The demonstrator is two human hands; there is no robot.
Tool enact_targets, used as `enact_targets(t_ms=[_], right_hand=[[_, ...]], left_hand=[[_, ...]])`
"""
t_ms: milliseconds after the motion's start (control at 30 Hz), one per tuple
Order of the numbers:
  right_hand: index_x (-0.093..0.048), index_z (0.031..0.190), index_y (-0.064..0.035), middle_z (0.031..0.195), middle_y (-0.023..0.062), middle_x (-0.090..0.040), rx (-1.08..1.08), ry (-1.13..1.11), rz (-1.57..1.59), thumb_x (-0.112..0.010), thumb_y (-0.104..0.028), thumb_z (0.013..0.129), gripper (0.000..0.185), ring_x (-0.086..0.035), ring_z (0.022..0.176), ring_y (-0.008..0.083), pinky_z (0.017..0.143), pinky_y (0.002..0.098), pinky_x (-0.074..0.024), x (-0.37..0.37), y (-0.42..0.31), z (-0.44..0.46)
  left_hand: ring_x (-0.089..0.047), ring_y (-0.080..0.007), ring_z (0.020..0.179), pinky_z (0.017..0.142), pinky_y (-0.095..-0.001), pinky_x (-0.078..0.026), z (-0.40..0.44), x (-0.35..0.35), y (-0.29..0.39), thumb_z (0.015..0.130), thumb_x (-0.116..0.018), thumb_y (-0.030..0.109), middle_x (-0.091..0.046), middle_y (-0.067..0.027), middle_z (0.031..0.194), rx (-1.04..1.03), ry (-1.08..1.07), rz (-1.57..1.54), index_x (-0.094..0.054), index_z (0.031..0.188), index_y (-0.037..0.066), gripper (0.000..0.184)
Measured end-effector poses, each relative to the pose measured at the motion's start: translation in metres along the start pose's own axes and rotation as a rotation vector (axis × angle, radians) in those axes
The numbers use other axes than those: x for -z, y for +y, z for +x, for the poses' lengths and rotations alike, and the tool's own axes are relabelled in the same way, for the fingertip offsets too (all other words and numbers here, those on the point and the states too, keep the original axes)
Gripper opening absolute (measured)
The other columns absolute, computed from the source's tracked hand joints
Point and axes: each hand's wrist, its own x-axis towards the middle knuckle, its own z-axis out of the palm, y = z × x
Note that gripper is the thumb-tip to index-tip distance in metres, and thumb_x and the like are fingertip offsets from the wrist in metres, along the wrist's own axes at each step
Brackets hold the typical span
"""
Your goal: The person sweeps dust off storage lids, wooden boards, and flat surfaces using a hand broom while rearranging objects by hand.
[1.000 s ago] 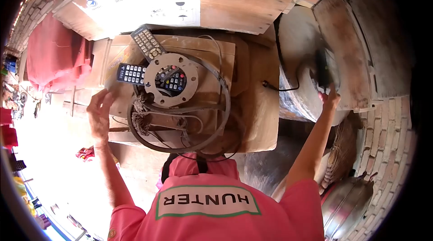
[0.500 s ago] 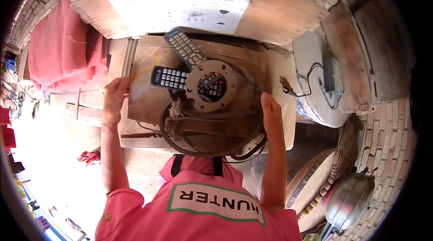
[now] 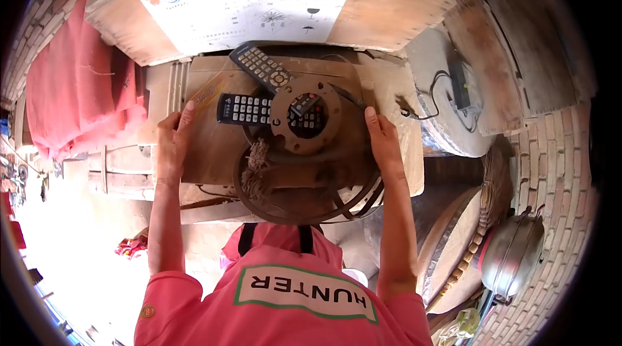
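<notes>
My left hand (image 3: 173, 142) is closed on the left edge of a brown cardboard piece (image 3: 207, 145). At the opposite edge, my right hand (image 3: 383, 142) grips the same cardboard, beside a looped dark cable (image 3: 249, 207). Between the hands lie a round metal flange (image 3: 278, 113) with holes and two remote controls, one slanted (image 3: 259, 67) and one nearly level (image 3: 243, 109). Part of another remote shows through the flange's centre. Frayed cord (image 3: 256, 158) hangs inside the cable loop.
A wooden box with a white label (image 3: 253, 6) stands behind. Red cloth (image 3: 84, 87) hangs at the left. To the right, a black adapter (image 3: 459, 83) with its cable lies on a rounded pale surface (image 3: 427, 57). A metal pot (image 3: 514, 255) is beside the brick wall (image 3: 557, 184).
My right hand has left the black adapter and come to the cardboard's right edge. My left hand has closed on the left edge. The cardboard and its load have shifted right in view.
</notes>
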Motion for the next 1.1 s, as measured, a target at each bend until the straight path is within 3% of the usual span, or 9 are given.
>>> enact_targets(t_ms=[267,400,600,700,867,900,1000,1033,1100], right_hand=[[-0.058,0.087,0.0044,0.066,0.014,-0.055,0.027,0.137,0.056,-0.055,-0.052,0.093,0.057,-0.049,0.063,0.0197,0.063,0.0348,-0.0436,0.019,-0.006,-0.044],[-0.059,0.094,0.0055,0.069,0.0127,-0.056,-0.045,0.177,0.059,-0.055,-0.052,0.094,0.058,-0.049,0.067,0.0186,0.066,0.0335,-0.0433,0.056,-0.017,-0.067],[-0.06,0.106,0.0071,0.091,0.0088,-0.062,-0.102,0.227,0.246,-0.054,-0.048,0.096,0.056,-0.05,0.089,0.0133,0.084,0.0286,-0.0427,0.13,-0.009,-0.091],[-0.062,0.1,0.0054,0.088,0.0054,-0.061,-0.083,0.317,0.219,-0.055,-0.046,0.096,0.052,-0.049,0.085,0.0118,0.08,0.0267,-0.0422,0.172,0.003,-0.098],[-0.053,0.082,0.0028,0.073,-0.0011,-0.044,-0.133,0.425,0.145,-0.054,-0.046,0.097,0.051,-0.036,0.073,0.0102,0.065,0.0263,-0.0347,0.239,0.048,-0.099],[-0.051,0.081,0.0025,0.073,-0.0009,-0.043,-0.15,0.439,0.109,-0.054,-0.046,0.097,0.052,-0.035,0.073,0.0104,0.064,0.0267,-0.034,0.254,0.06,-0.099],[-0.048,0.08,0.0025,0.073,-0.0009,-0.039,-0.209,0.475,0.021,-0.05,-0.049,0.098,0.055,-0.033,0.073,0.0122,0.063,0.0302,-0.0321,0.289,0.08,-0.096],[-0.048,0.081,0.0032,0.072,0.0001,-0.039,-0.216,0.499,0.022,-0.049,-0.051,0.097,0.056,-0.033,0.073,0.0131,0.064,0.0306,-0.0324,0.295,0.088,-0.094],[-0.05,0.083,0.0039,0.071,0.0021,-0.039,-0.236,0.559,0.011,-0.049,-0.054,0.096,0.06,-0.034,0.072,0.0148,0.064,0.0315,-0.0328,0.305,0.102,-0.09]], left_hand=[[-0.028,-0.0057,0.063,0.053,-0.027,-0.022,-0.015,0.003,0.03,0.096,-0.059,0.032,-0.035,0.0057,0.064,-0.104,-0.036,-0.094,-0.045,0.065,0.003,0.044],[-0.029,-0.0056,0.065,0.055,-0.0269,-0.023,-0.024,-0.001,0.05,0.096,-0.059,0.031,-0.036,0.0054,0.065,-0.2,-0.117,-0.048,-0.046,0.069,0.002,0.042],[-0.029,-0.003,0.062,0.052,-0.0256,-0.02,-0.032,-0.043,0.08,0.094,-0.063,0.026,-0.036,0.0082,0.065,-0.35,-0.268,-0.083,-0.048,0.069,0.004,0.037],[-0.031,-0.001,0.06,0.05,-0.0234,-0.022,-0.05,-0.087,0.111,0.093,-0.065,0.022,-0.039,0.0087,0.062,-0.325,-0.356,-0.182,-0.056,0.073,0.002,0.03],[-0.039,-0.0018,0.061,0.05,-0.0235,-0.029,-0.062,-0.175,0.151,0.091,-0.067,0.024,-0.049,0.0048,0.063,-0.34,-0.49,-0.179,-0.061,0.077,-0.002,0.03],[-0.046,-0.0056,0.061,0.052,-0.0263,-0.036,-0.066,-0.194,0.163,0.088,-0.069,0.03,-0.056,-0.0015,0.064,-0.343,-0.487,-0.144,-0.064,0.079,-0.003,0.035],[-0.051,-0.0098,0.061,0.054,-0.0299,-0.04,-0.063,-0.258,0.187,0.085,-0.071,0.036,-0.059,-0.0076,0.065,-0.442,-0.48,0.046,-0.065,0.081,-0.004,0.04],[-0.054,-0.0192,0.059,0.055,-0.0348,-0.041,-0.062,-0.284,0.188,0.083,-0.071,0.041,-0.059,-0.0129,0.066,-0.505,-0.431,0.009,-0.066,0.08,-0.003,0.045],[-0.054,-0.0248,0.059,0.056,-0.0368,-0.042,-0.055,-0.324,0.204,0.083,-0.07,0.041,-0.059,-0.0157,0.066,-0.583,-0.434,0.076,-0.065,0.081,-0.003,0.045]])
